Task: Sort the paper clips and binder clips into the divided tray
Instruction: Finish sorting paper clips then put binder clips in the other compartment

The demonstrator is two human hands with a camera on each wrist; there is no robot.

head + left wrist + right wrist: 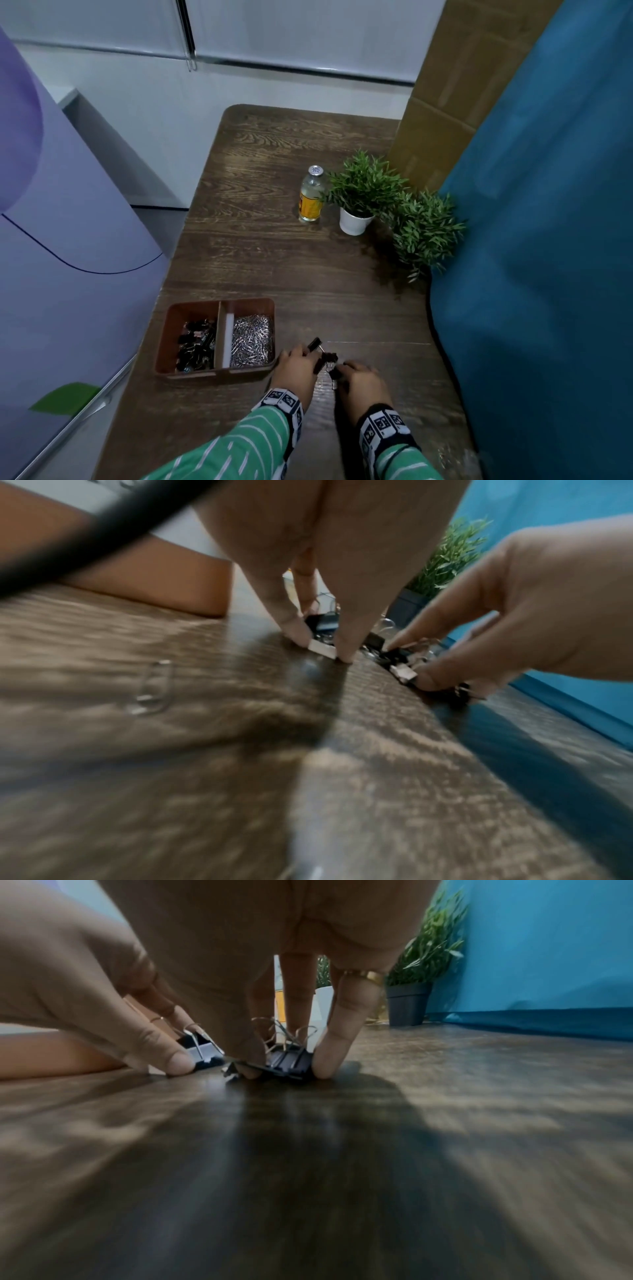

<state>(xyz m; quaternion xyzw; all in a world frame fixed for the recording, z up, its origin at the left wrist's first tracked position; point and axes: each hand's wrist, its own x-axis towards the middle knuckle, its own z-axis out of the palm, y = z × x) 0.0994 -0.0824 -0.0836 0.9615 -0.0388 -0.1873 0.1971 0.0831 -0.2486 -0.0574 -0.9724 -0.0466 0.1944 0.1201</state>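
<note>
A brown divided tray point(212, 373) sits at the table's near left. Black binder clips point(195, 346) fill its left compartment and silver paper clips point(251, 339) its right. Just right of the tray, a small cluster of black binder clips point(325, 358) lies on the table between both hands. My left hand point(322, 650) pinches one binder clip point(320, 651) against the tabletop. My right hand point(287, 1069) curls its fingers round other binder clips point(291, 1062) beside it. A loose paper clip point(154, 688) lies on the table near my left wrist.
The wooden table point(274, 257) carries a glass bottle point(311, 198), a plant in a white pot point(359, 195) and a second plant point(424, 233) at the far right. A blue curtain point(548, 240) hangs along the right edge. A purple panel point(68, 240) stands at the left.
</note>
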